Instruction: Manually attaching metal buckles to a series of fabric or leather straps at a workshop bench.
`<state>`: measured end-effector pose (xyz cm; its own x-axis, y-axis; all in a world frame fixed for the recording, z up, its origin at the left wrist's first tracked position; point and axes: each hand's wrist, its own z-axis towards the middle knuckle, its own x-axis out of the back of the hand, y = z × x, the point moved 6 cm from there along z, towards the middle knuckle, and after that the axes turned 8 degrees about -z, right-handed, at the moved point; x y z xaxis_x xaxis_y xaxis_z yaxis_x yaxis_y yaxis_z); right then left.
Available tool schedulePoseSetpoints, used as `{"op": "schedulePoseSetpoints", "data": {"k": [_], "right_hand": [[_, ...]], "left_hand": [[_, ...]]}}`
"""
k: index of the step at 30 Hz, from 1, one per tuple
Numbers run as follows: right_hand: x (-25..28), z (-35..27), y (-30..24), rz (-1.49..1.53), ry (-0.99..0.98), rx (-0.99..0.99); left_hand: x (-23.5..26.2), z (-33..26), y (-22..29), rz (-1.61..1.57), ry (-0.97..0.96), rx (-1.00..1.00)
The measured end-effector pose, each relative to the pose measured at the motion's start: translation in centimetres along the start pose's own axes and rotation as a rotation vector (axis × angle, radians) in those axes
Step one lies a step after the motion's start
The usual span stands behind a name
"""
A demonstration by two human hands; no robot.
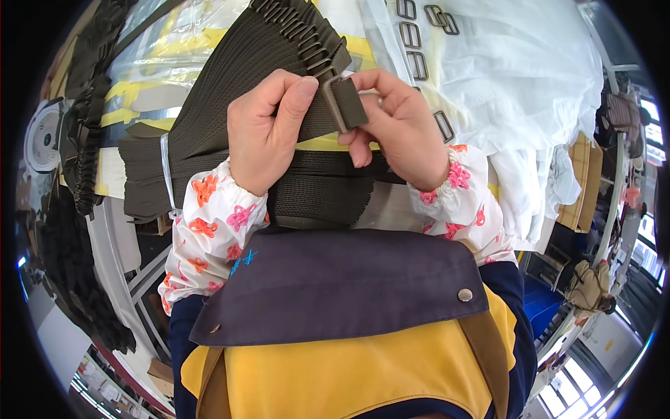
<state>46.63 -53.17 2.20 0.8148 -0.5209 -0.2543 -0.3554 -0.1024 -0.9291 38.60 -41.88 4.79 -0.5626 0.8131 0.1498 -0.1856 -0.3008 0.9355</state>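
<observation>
My left hand (269, 126) is closed round a dark olive webbing strap (315, 126), thumb on top beside a metal slide buckle (335, 105). A short strap end (353, 103) comes through that buckle. My right hand (401, 122) pinches at this end, thumb and index finger curled against it; some of its fingertips are hidden behind. Under my hands, more webbing straps (223, 91) fan out, and a row of buckles (296, 28) sits along their far ends. A clear band (166, 171) ties the straps at the left.
Loose slide buckles (412, 35) lie in a column right of the straps, one (444, 126) near my right wrist. White sheeting (516, 77) covers the right side. More dark straps (87, 140) hang at the left, near a white fan (43, 136). A cardboard box (581, 181) stands right.
</observation>
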Motion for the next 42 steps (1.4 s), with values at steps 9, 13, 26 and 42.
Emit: {"op": "schedulePoseSetpoints", "data": {"k": [9, 13, 26, 42], "right_hand": [[-0.8, 1.0, -0.5, -0.286, 0.027, 0.086], [-1.1, 2.1, 0.1, -0.415, 0.049, 0.253], [-2.1, 4.0, 3.3, -0.262, -0.111, 0.017], [6.2, 0.2, -2.7, -0.49, 0.2, 0.229]], "left_hand": [[0.5, 0.7, 2.0, 0.222, -0.218, -0.281], [0.6, 0.4, 2.8, 0.227, -0.28, -0.254], [2.4, 0.1, -0.9, 0.391, -0.343, 0.108], [-1.5, 3.0, -3.1, 0.718, -0.415, -0.242]]}}
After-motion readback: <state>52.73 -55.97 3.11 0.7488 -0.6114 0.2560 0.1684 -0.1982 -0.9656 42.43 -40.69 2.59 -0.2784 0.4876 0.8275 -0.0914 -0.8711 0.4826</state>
